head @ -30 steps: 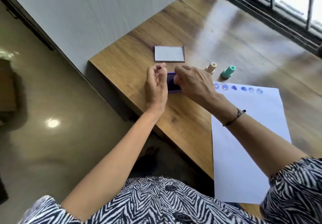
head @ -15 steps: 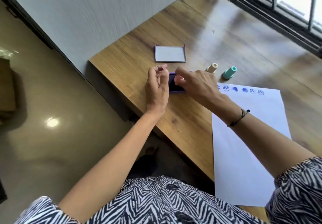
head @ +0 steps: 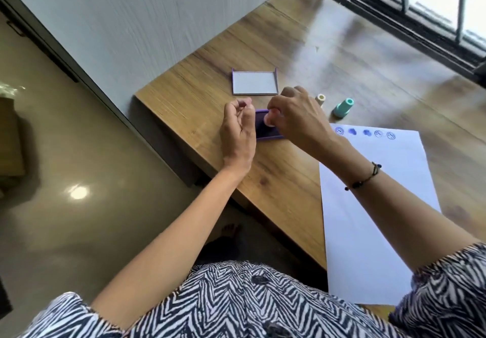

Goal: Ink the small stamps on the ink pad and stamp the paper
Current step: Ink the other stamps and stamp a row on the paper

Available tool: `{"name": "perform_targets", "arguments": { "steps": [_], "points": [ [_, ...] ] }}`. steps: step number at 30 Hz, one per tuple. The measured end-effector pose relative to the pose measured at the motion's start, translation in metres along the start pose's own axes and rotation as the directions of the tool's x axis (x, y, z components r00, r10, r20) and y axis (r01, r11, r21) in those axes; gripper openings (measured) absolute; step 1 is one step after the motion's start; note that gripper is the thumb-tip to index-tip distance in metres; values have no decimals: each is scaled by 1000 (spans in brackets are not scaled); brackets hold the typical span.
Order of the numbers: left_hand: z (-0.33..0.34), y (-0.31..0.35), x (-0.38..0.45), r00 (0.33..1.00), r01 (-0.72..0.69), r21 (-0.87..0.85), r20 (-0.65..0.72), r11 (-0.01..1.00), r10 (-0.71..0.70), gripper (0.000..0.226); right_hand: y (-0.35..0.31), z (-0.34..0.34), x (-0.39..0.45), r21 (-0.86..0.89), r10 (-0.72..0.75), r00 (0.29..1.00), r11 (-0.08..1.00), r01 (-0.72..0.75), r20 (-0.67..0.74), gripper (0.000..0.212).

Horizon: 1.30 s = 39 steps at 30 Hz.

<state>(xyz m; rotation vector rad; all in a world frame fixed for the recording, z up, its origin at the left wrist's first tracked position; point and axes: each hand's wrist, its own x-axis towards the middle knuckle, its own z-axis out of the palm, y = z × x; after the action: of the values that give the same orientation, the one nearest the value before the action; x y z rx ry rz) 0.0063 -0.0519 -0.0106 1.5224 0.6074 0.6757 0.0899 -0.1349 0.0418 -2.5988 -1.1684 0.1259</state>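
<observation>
The purple ink pad lies open on the wooden table, partly hidden between my hands. My right hand grips a small pale pink stamp and holds it down on the dark pad. My left hand rests at the pad's left edge, fingers curled against it. A white sheet of paper lies to the right, with a row of several blue stamp marks along its far edge. A beige stamp and a teal stamp stand beyond the paper.
The ink pad's lid lies face up behind the pad. The table's left edge drops to a shiny floor. A wall runs along the table's far left, and a barred window stands at the top right.
My right hand has lifted its knuckles and shifted on the pad, so the pink stamp now shows at its fingertips. The left hand has stayed beside the pad.
</observation>
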Motion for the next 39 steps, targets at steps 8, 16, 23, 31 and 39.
{"name": "perform_targets", "arguments": {
  "steps": [8,16,23,31,39],
  "points": [
    [2,2,2,1000,-5,4,-12,1000,5,27,5,13,-1,41,-62,996,997,65,-62,17],
    [4,2,1,1000,-28,-16,-14,999,28,25,13,11,2,-116,-139,987,985,130,-78,16],
    [2,4,0,999,-38,-34,-13,999,37,28,9,8,-1,-63,-104,992,993,100,-75,16],
    [44,32,-43,912,-340,49,259,939,317,29,67,-34,-69,336,365,834,913,-232,-415,10],
    [145,42,-78,550,-538,94,792,838,264,24,164,-63,-124,250,617,714,787,-564,-332,15]
  ]
}}
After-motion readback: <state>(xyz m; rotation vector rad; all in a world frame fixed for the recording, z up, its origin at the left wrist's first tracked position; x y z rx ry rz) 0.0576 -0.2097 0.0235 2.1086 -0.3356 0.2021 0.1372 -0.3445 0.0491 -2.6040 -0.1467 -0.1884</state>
